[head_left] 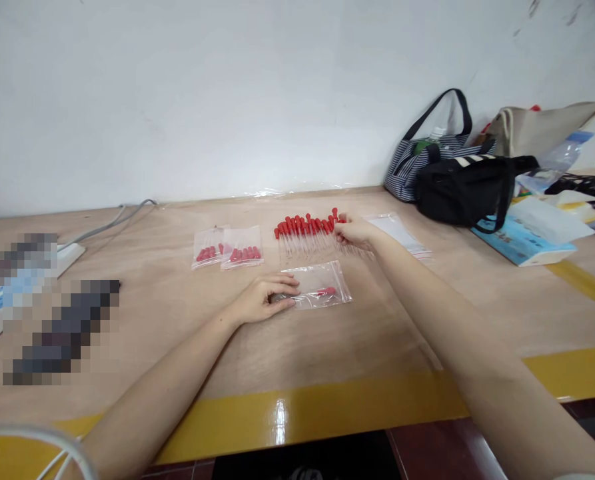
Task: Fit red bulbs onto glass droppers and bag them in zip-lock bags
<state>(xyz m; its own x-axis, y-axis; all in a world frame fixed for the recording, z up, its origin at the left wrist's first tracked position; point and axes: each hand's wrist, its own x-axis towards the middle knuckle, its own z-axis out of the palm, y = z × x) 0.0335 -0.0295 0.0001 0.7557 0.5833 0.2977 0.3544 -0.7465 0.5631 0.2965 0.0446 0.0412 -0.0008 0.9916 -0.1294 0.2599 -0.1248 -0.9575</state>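
Note:
My left hand (262, 297) rests on the left end of a clear zip bag (340, 277), thumb and fingers apart. Inside that bag lies a dropper with a red bulb (327, 291). Farther back, my right hand (354, 232) has its fingers pinched at the right end of a row of droppers (304, 230). These have red rubber bulbs and thin clear stems pointing toward me. A red bulb shows at the fingertips, partly hidden by them. To the left, two filled zip bags (208, 247) (244, 247) of red-bulbed droppers overlap slightly.
A stack of flat clear bags (400, 233) lies behind my right forearm. Back right are a striped bag (402, 173), a black bag (462, 190) and a blue booklet (522, 237). A power strip (70, 257) with a grey cable (102, 223) sits left. Yellow tape (327, 407) lines the front edge.

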